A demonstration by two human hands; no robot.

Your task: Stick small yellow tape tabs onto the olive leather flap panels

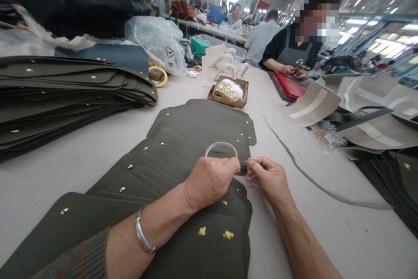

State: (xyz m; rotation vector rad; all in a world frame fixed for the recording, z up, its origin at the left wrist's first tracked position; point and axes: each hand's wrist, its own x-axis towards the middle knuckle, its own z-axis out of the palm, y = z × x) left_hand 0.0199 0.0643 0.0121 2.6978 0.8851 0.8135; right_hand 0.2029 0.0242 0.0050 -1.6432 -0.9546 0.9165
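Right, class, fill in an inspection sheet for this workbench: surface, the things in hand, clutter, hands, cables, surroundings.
Surface: pale table, bare between the piles.
Job's things: clear tape ring over fanned dark green panels with metal studs.
Clutter: panel stack, box of gold fittings, plastic bag, yellow scraps.
Hands: left hand and right hand both pinch at the ring's lower edge.
Cables: one dark cord trails across the table.
Surroundings: a co-worker opposite handles a red piece; beige pieces at right.
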